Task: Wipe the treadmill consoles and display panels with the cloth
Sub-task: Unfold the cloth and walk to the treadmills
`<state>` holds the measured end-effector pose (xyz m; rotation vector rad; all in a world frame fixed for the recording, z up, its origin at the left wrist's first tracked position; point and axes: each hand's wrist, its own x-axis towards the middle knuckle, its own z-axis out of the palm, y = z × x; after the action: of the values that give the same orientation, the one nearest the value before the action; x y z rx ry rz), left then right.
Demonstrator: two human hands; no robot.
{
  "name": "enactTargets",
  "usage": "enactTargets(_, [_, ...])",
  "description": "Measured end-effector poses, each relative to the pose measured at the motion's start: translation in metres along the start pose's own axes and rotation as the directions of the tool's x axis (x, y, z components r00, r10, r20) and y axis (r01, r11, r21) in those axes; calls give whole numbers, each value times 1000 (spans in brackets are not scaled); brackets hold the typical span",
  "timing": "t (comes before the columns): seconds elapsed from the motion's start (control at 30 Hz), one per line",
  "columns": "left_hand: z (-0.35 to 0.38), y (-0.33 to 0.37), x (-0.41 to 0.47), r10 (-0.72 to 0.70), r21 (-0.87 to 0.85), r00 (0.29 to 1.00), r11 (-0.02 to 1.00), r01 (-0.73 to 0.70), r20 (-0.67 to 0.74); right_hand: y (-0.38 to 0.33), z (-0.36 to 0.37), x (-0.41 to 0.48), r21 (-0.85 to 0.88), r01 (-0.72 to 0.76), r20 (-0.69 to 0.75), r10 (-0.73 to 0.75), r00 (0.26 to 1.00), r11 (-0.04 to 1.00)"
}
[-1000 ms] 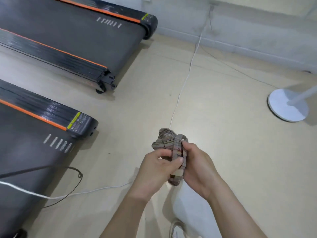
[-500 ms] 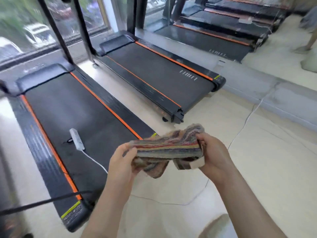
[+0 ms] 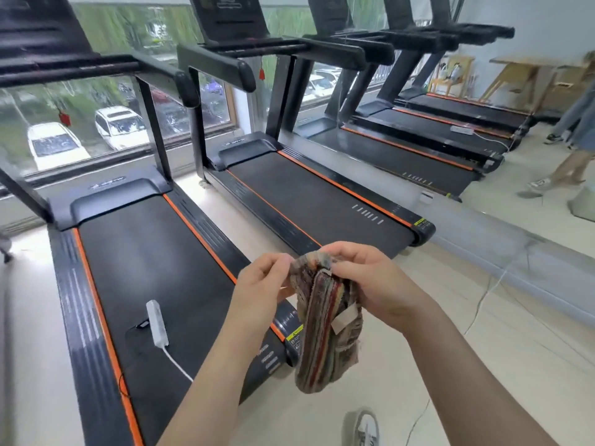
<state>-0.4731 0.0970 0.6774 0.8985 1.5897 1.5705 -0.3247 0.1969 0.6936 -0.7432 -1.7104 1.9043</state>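
Observation:
A striped, multicoloured cloth (image 3: 325,329) hangs folded in front of me, above the rear end of the near treadmill (image 3: 151,284). My left hand (image 3: 260,284) pinches its top edge on the left. My right hand (image 3: 370,278) grips the top on the right, fingers curled round it. A pale label shows on the cloth's lower right. The second treadmill (image 3: 309,201) lies beyond. Its console (image 3: 225,17) and the nearer console (image 3: 35,30) stand high at the top, their panels only partly in view.
A white power strip (image 3: 156,323) with its cable lies on the near treadmill belt. A wall mirror (image 3: 483,130) at the right reflects treadmills and a person's legs. White cables trail on the floor at the right. My shoe (image 3: 365,429) shows below.
The view has swung up from the floor to the treadmill consoles. The cloth, held stretched sideways between both hands half a second ago, now hangs down from them, bunched at the top.

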Motion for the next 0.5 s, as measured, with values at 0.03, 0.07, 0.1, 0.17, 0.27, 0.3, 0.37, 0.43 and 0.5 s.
enactTargets(0.03, [2,3,14,2,-30,999,1000,-4,-47,-3,-8,9,-79,19,-25,-21,999,997])
enactTargets(0.07, [6,6,33,10,-20,996,1000,-12,-87,-4,-21,23,-182,33,-68,-46,997,983])
enactTargets(0.1, [13,10,53,21,2,993,1000,-21,-120,-3,-35,38,-290,45,-116,-82,990,956])
enactTargets(0.17, [33,20,93,69,19,988,998,-67,-138,4,-63,72,-495,51,-179,-159,971,867])
enactTargets(0.27, [73,34,162,150,-35,979,987,-156,-137,23,-124,134,-666,9,-188,-180,965,746])
enactTargets(0.3, [85,37,188,144,-84,974,983,-161,-175,27,-149,155,-693,-15,-189,-162,969,721])
enactTargets(0.37, [103,41,241,114,-187,957,968,-167,-267,23,-201,193,-642,-54,-206,-103,973,765])
enactTargets(0.43, [111,39,287,99,-159,946,975,-154,-310,8,-239,220,-436,-73,-200,-17,980,897])
enactTargets(0.5, [114,39,327,106,-91,942,986,-142,-319,-15,-269,248,-233,-114,-139,83,987,966])
